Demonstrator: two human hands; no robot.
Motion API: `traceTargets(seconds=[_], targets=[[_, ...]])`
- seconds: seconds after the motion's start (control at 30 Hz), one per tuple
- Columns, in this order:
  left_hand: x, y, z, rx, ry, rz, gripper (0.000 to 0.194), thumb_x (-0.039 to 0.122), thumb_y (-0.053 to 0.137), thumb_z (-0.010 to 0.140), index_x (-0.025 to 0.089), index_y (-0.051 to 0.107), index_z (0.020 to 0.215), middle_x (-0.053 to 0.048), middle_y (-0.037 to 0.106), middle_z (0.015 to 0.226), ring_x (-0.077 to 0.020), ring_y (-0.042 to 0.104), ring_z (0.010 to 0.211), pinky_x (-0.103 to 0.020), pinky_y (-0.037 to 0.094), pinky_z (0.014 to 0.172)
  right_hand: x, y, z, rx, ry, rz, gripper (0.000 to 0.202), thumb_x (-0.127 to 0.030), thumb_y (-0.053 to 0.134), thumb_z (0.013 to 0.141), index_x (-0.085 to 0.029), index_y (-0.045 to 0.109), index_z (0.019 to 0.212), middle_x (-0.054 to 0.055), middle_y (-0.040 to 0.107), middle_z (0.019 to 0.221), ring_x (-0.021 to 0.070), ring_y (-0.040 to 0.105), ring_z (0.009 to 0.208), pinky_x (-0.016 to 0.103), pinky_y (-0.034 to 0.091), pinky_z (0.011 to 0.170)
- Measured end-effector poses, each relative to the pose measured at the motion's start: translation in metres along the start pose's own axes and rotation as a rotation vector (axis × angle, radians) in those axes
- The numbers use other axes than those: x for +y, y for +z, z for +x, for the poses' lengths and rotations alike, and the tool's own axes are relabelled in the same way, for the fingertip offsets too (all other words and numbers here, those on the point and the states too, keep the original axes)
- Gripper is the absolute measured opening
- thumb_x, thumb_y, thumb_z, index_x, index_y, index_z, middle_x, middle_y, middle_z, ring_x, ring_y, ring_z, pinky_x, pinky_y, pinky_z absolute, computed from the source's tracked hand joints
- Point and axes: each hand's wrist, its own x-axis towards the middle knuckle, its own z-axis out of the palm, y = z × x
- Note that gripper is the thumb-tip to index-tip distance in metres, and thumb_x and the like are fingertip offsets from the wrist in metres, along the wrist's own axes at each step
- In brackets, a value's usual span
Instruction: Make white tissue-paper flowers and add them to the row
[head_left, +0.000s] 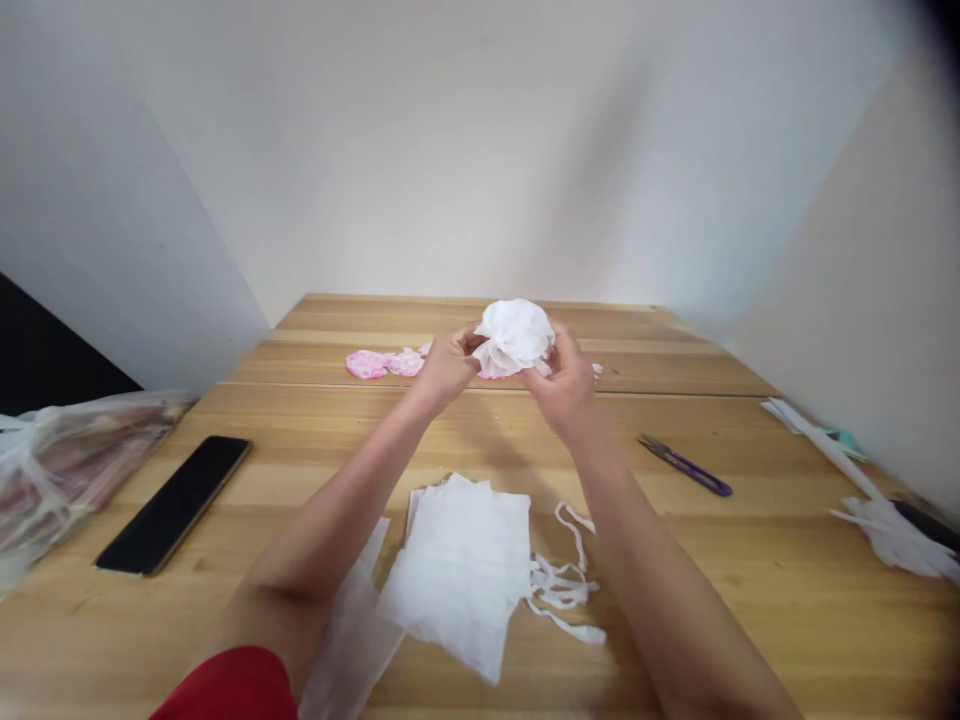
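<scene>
A sheer sheet [360,640] at seven o'clock is cut off below; white sheets [469,560] lie at six on the counter [300,440]. Toward twelve, the left hand [451,364] and right hand [565,385], fingers curled, pinch a ruffled white bundle [516,335], which partly hides fingertips and pink-white pieces [367,364] beyond.

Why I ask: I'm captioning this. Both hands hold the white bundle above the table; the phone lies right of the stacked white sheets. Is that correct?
Wrong side: the head view shows the phone left of the stacked white sheets. The left hand and right hand hold the white bundle above the table.
</scene>
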Motion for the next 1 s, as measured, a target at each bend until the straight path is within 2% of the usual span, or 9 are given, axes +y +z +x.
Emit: traceTargets(seconds=[0.07,0.2,0.27,0.4,0.53,0.63,0.77,0.9,1.0], targets=[[-0.004,-0.001,-0.004,-0.018,-0.027,0.036,0.033,0.031,0.077,0.063,0.013,0.073,0.09,-0.007,0.075,0.085,-0.0183,0.068,0.081,-0.028,0.054,0.075,0.001,-0.004,0.0,-0.018,0.0,0.009,0.048,-0.02,0.065,0.075,-0.025,0.06,0.123,0.006,0.066,0.12,0.0209,0.063,0.104,0.036,0.052,0.089],[-0.016,-0.009,-0.008,-0.031,-0.112,0.114,0.031,0.035,0.073,0.069,0.012,0.071,0.089,-0.006,0.073,0.078,-0.0131,0.064,0.066,-0.024,0.052,0.062,0.0,-0.009,-0.004,-0.025,0.05,-0.012,0.025,-0.027,0.062,0.082,-0.024,0.068,0.106,0.002,0.073,0.099,0.0185,0.067,0.088,0.034,0.056,0.077],[-0.022,-0.013,-0.008,-0.029,-0.097,0.205,0.03,0.031,0.072,0.069,0.012,0.07,0.093,-0.006,0.073,0.084,-0.0116,0.063,0.066,-0.023,0.051,0.061,-0.003,-0.011,-0.005,-0.032,0.036,-0.054,0.021,-0.026,0.062,0.083,-0.023,0.069,0.103,0.002,0.073,0.096,0.0182,0.068,0.086,0.033,0.056,0.076],[-0.025,-0.018,-0.007,0.001,-0.063,0.429,0.042,0.02,0.072,0.07,0.015,0.067,0.111,-0.009,0.072,0.106,-0.0107,0.062,0.071,-0.023,0.05,0.065,-0.006,-0.013,-0.004,-0.019,0.008,-0.163,0.019,-0.026,0.06,0.084,-0.026,0.069,0.101,0.003,0.073,0.099,0.02,0.067,0.089,0.034,0.057,0.075],[-0.019,-0.015,-0.009,-0.002,-0.119,0.322,0.052,0.013,0.067,0.075,0.021,0.059,0.125,-0.009,0.068,0.116,-0.0144,0.067,0.08,-0.027,0.053,0.071,0.001,-0.014,-0.001,-0.033,-0.001,-0.23,0.018,-0.033,0.06,0.087,-0.031,0.067,0.104,0.002,0.072,0.105,0.0227,0.066,0.096,0.036,0.057,0.078],[-0.018,-0.01,-0.01,-0.041,-0.204,0.172,0.046,0.016,0.07,0.075,0.018,0.06,0.12,-0.008,0.07,0.106,-0.016,0.07,0.082,-0.028,0.056,0.074,0.003,-0.014,0.0,-0.079,0.012,-0.213,0.02,-0.035,0.06,0.087,-0.033,0.066,0.106,0.001,0.071,0.11,0.0241,0.065,0.103,0.036,0.057,0.079],[-0.023,-0.009,-0.011,-0.046,-0.276,0.038,0.038,0.024,0.076,0.074,0.014,0.061,0.108,-0.006,0.071,0.092,-0.0162,0.071,0.085,-0.031,0.057,0.082,-0.005,-0.018,0.001,-0.175,0.071,-0.146,0.032,-0.03,0.064,0.084,-0.031,0.063,0.115,0.001,0.069,0.119,0.0242,0.064,0.107,0.036,0.059,0.078],[-0.027,-0.012,-0.009,-0.01,-0.261,-0.013,0.037,0.024,0.078,0.071,0.013,0.062,0.101,-0.007,0.072,0.094,-0.0191,0.07,0.092,-0.036,0.056,0.089,-0.015,-0.029,0.006,-0.327,0.128,-0.074,0.068,-0.022,0.074,0.073,-0.029,0.049,0.136,0.004,0.059,0.135,0.0244,0.059,0.117,0.037,0.058,0.085],[-0.029,-0.012,-0.008,-0.009,-0.237,-0.013,0.039,0.022,0.079,0.068,0.013,0.063,0.102,-0.008,0.071,0.099,-0.0238,0.068,0.102,-0.041,0.055,0.093,-0.016,-0.032,0.007,-0.343,0.128,-0.04,0.076,-0.02,0.075,0.071,-0.029,0.044,0.14,0.005,0.06,0.133,0.0235,0.06,0.115,0.037,0.058,0.085]])
